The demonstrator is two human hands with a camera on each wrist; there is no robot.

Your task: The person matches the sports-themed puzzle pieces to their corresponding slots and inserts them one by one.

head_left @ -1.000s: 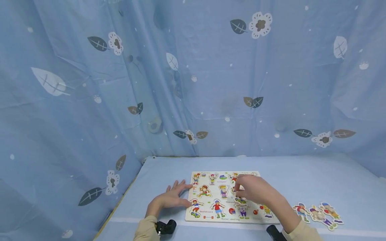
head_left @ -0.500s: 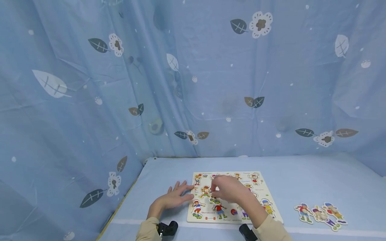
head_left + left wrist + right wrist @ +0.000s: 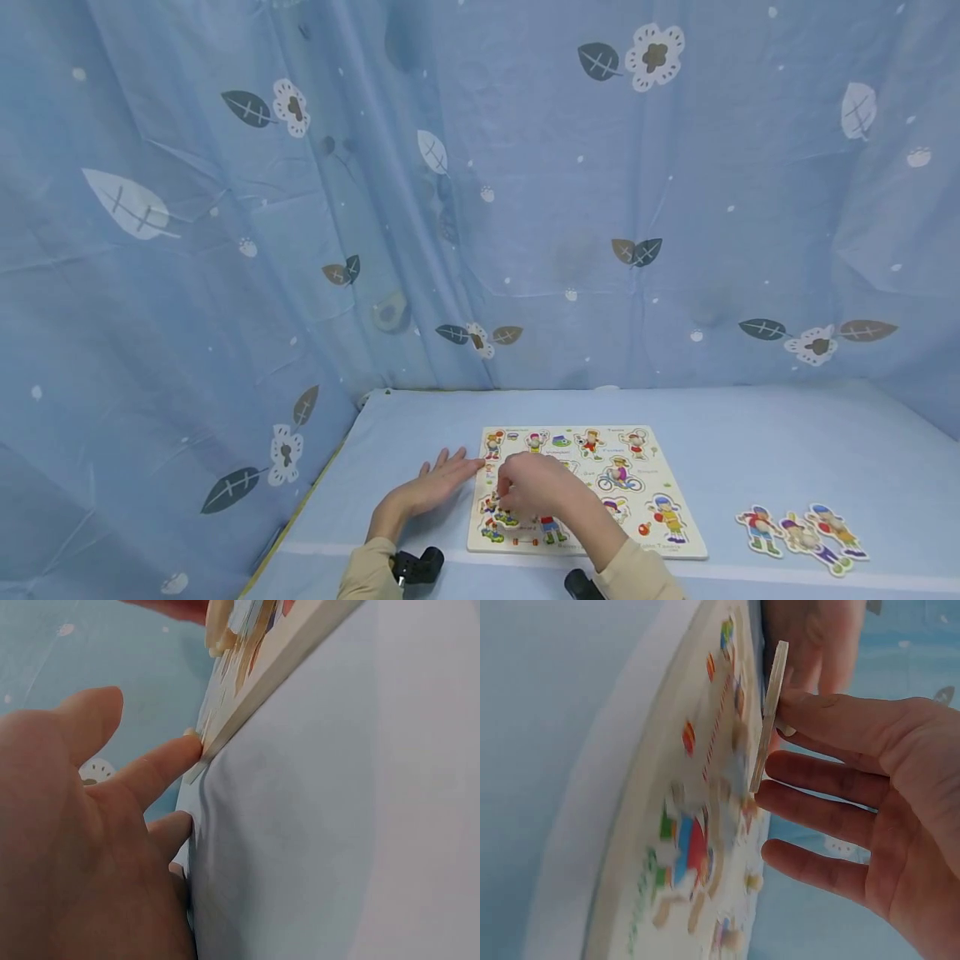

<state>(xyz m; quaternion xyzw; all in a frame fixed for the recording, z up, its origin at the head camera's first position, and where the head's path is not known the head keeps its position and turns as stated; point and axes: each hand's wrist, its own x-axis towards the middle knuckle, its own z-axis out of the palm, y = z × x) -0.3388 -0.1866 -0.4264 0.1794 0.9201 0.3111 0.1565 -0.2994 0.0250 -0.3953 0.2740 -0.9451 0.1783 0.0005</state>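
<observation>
A pale wooden peg puzzle board with cartoon sports figures lies on the table. Over its lower left part, my right hand pinches a thin wooden puzzle piece between thumb and finger. The piece appears edge-on and raised above the board in the right wrist view; its printed skateboard end shows under the fingers in the head view. My left hand lies flat at the board's left side, fingers extended. One fingertip touches the board's edge. My right hand hides the board's left middle.
Several loose figure pieces lie right of the board, among them a figure piece and an overlapping pair. A blue patterned curtain hangs behind and to the left. The table has a light blue cover.
My right hand has moved left across the board with the pinched piece, from its middle right to the lower left. My left hand stays at the board's left edge.
</observation>
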